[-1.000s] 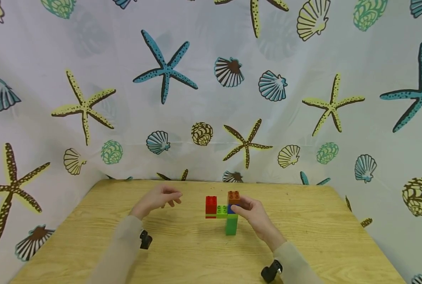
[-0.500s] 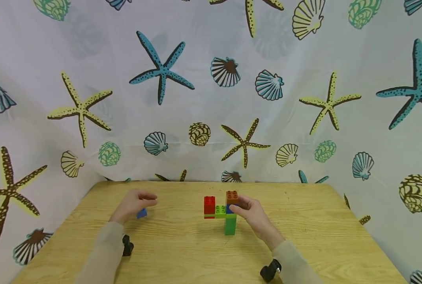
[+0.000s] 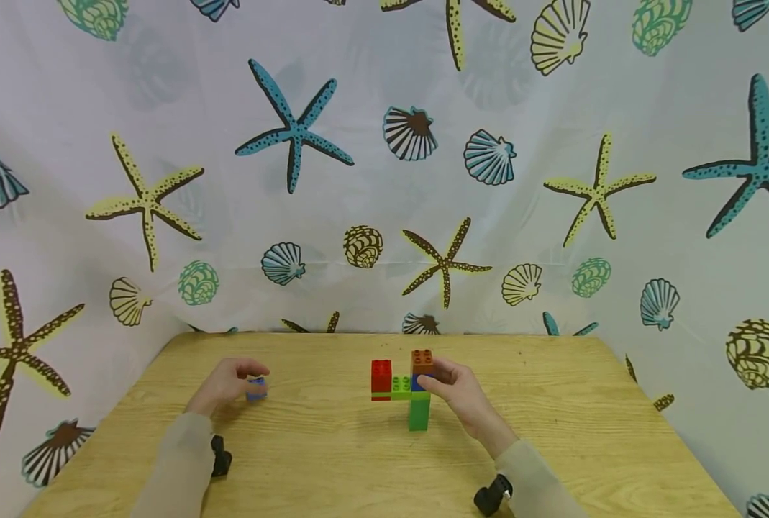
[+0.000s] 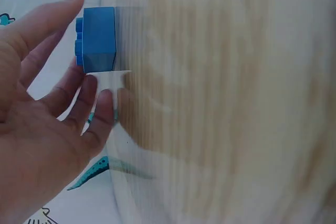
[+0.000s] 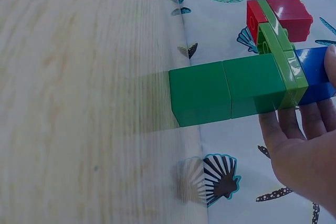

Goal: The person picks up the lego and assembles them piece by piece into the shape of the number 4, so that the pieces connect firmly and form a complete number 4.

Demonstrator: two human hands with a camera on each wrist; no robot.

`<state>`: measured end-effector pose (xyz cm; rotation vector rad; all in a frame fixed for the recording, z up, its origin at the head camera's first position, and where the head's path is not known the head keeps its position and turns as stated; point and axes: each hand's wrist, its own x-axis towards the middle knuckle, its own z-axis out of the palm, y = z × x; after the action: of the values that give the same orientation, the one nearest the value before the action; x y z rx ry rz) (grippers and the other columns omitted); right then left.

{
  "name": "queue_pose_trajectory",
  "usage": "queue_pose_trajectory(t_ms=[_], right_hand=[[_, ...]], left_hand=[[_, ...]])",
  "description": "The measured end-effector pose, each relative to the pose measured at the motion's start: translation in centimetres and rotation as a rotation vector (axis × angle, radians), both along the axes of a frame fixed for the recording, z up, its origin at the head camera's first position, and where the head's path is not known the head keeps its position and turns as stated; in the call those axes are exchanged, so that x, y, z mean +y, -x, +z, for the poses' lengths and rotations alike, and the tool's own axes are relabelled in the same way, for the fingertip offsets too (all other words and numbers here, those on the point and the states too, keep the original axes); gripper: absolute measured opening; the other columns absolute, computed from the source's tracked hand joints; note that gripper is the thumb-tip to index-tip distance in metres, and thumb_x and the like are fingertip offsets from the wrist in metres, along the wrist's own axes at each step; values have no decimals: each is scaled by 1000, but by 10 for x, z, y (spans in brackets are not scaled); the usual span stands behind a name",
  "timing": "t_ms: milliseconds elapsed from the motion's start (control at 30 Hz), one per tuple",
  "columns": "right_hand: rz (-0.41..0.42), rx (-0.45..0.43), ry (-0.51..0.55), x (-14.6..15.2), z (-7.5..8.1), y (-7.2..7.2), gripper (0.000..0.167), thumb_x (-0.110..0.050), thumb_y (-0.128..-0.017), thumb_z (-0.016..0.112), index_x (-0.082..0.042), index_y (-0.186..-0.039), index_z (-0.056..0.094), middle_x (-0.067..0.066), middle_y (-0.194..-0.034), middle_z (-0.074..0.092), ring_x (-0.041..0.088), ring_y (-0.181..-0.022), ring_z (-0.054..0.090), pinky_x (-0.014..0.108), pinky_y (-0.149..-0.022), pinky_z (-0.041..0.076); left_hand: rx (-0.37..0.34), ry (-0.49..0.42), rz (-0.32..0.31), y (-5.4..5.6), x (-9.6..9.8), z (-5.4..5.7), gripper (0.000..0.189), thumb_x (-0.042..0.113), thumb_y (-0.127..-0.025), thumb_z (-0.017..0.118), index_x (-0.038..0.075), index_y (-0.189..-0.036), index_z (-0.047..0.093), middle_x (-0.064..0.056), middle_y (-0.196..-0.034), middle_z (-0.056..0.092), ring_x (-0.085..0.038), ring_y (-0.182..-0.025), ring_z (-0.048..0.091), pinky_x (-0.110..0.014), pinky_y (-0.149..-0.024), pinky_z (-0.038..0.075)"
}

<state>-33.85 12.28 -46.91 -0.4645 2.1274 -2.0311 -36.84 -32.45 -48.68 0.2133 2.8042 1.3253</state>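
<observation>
A loose blue toy brick (image 3: 257, 393) lies on the table at the left. My left hand (image 3: 222, 381) is at the brick; in the left wrist view its thumb and fingers are spread either side of the blue brick's studded end, without a clear grip. At the middle stands a structure of toy bricks: green bricks (image 5: 226, 90) at the bottom, a light green plate (image 3: 401, 388) across, red bricks (image 3: 380, 376) on the plate's left end, and blue and orange bricks (image 3: 422, 361) on its right. My right hand (image 3: 465, 396) holds the structure at its upper blue brick.
The wooden table (image 3: 332, 467) reaches back to a white curtain (image 3: 358, 194) printed with starfish and shells, which also closes off both sides. A black wrist camera (image 3: 221, 457) sits on the left sleeve, another camera (image 3: 493, 495) on the right.
My left hand has moved left, away from the brick structure, and lowered to the blue brick. My right hand stays on the structure. The head view has shifted slightly.
</observation>
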Motion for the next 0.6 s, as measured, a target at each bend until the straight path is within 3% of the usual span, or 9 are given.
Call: queue_pose_trajectory(t_ms=[167, 367, 600], right_hand=[[1, -2, 5, 0, 0, -1, 52, -26, -93, 68, -7, -139, 54, 10, -126, 65, 16, -112, 62, 42, -108, 43], [4, -10, 10, 0, -1, -1, 52, -27, -93, 68, -7, -140, 54, 10, -126, 64, 16, -112, 62, 43, -108, 42], [1, -7, 6, 0, 0, 1, 51, -27, -93, 68, -7, -139, 54, 11, -126, 64, 16, -111, 62, 42, -108, 43]], left_hand=[[-27, 8, -31, -1, -2, -3, 45, 4, -79, 78, -6, -120, 62, -21, -114, 62, -27, -97, 56, -34, -79, 49], [-44, 54, -6, -2, -1, -2, 44, 2, -78, 79, -3, -118, 62, -24, -120, 59, -31, -102, 54, -42, -86, 47], [-61, 61, 18, 0, -1, 0, 46, -1, -77, 77, -3, -120, 60, -24, -120, 56, -32, -102, 52, -44, -86, 46]])
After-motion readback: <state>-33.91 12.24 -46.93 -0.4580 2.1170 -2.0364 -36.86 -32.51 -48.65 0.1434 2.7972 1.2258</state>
